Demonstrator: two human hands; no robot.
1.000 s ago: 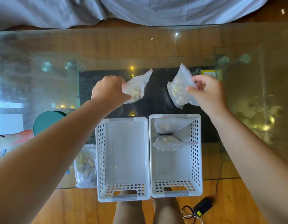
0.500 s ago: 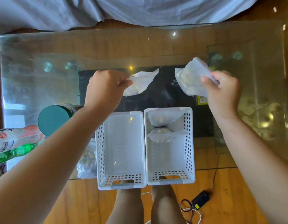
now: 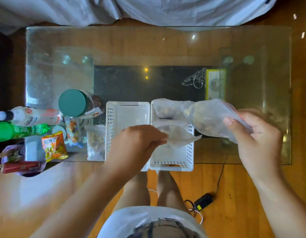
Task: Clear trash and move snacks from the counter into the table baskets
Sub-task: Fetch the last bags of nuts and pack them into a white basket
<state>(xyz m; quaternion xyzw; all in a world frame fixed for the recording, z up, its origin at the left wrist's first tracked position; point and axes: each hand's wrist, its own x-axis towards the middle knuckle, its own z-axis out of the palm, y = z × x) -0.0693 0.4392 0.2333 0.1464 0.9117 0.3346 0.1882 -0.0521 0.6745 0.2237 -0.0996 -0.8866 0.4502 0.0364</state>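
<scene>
My left hand pinches a clear snack bag over the right basket at the table's near edge. My right hand grips a fuller bag just beyond that basket's right wall.

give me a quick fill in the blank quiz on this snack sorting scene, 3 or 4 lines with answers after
1. The left hand lowers a clear snack bag into the ____ basket of the two.
2. The right hand holds a second bag ____ the table's glass top.
3. The left basket holds ____ bags.
4. The jar left of the baskets has a ____ lid.

Missing words: right; above; no; green
</scene>
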